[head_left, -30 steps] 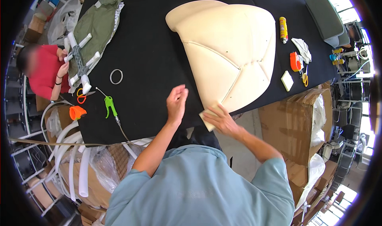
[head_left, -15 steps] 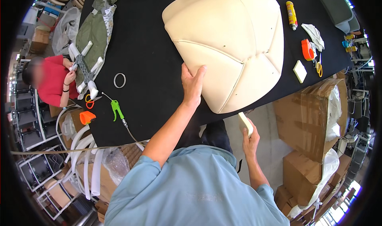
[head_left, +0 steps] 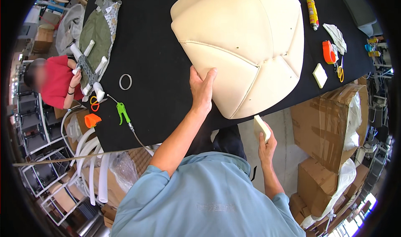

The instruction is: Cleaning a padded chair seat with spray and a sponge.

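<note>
A cream upholstered chair shell (head_left: 238,41) with stitched seams and several small dark holes lies on the black-covered table, reaching its front edge. My left hand (head_left: 202,89) grips the shell's lower left side, thumb on top and the other fingers partly hidden. In my right hand (head_left: 267,145) is a pale foam block (head_left: 262,128), held upright just off the table's front edge, below the shell and apart from it. A second foam block (head_left: 320,75) lies on the table to the right.
Right of the shell are a yellow spray can (head_left: 312,14), a white cloth (head_left: 335,38), an orange tape dispenser (head_left: 329,52) and scissors (head_left: 341,72). Leftward lie a green air gun (head_left: 122,112) and a ring (head_left: 125,81). A person in red (head_left: 60,80) handles a chair base (head_left: 86,70). Cardboard boxes (head_left: 317,128) stand at right.
The view has shifted slightly, so the items on the right appear farther right. My left hand keeps its hold on the shell; the right hand with the foam block has moved little.
</note>
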Demonstrator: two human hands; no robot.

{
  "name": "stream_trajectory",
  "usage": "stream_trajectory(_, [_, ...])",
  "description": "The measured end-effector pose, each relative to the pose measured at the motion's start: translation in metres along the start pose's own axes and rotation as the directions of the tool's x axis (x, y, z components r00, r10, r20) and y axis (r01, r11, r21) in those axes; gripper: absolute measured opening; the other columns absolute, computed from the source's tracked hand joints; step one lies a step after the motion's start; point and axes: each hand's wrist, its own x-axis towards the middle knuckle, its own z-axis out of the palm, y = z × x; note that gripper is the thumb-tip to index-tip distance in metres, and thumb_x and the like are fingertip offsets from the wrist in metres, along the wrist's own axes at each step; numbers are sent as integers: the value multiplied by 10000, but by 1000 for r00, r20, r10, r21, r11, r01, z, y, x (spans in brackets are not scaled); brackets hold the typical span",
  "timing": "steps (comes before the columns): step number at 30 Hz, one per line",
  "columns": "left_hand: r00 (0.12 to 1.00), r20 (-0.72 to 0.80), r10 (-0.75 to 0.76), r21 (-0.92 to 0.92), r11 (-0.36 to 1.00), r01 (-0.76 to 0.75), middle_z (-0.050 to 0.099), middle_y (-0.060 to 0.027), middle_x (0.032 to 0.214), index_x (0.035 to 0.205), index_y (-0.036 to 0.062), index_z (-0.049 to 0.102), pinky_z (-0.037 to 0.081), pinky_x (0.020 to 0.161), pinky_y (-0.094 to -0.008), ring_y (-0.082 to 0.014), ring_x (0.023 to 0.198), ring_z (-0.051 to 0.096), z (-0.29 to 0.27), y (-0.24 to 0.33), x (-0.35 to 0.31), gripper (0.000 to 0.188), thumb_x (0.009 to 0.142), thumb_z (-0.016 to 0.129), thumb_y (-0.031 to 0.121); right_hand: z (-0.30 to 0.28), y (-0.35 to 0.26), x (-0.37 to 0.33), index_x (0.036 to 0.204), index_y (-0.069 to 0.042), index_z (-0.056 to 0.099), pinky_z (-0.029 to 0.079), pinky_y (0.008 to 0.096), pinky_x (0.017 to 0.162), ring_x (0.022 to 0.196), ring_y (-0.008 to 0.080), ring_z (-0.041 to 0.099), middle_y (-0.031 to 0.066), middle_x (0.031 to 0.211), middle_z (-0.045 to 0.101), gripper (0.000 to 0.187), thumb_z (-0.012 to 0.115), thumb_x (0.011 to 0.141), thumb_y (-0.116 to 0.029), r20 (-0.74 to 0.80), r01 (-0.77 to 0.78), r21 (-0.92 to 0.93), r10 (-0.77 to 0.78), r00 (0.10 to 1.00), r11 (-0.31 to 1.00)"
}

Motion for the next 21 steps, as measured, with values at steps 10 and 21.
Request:
stream_trajectory(10, [999, -30, 16, -9, 1000, -17, 579, -139, 1253, 1286, -12, 450, 452, 1027, -335, -176, 1151, 564, 2, 1, -1, 456, 916, 688, 106, -2, 0, 7, 1318, -7, 631, 501, 347, 953, 1073, 234, 657, 153, 1174, 692, 338, 609, 1023, -169, 20, -18, 14, 17, 1000, 1000])
stream_trajectory(21, [999, -32, 10, -26, 1000, -10, 586, -134, 1250, 1280, 0, 455, 462, 1022, -335, -172, 1140, 572, 2, 0, -1, 439, 919, 687, 95, -3, -1, 5, 1323, -16, 629, 503, 361, 954, 1076, 261, 662, 166, 1182, 691, 371, 604, 1034, -247, 28, -37, -1, 37, 999, 999])
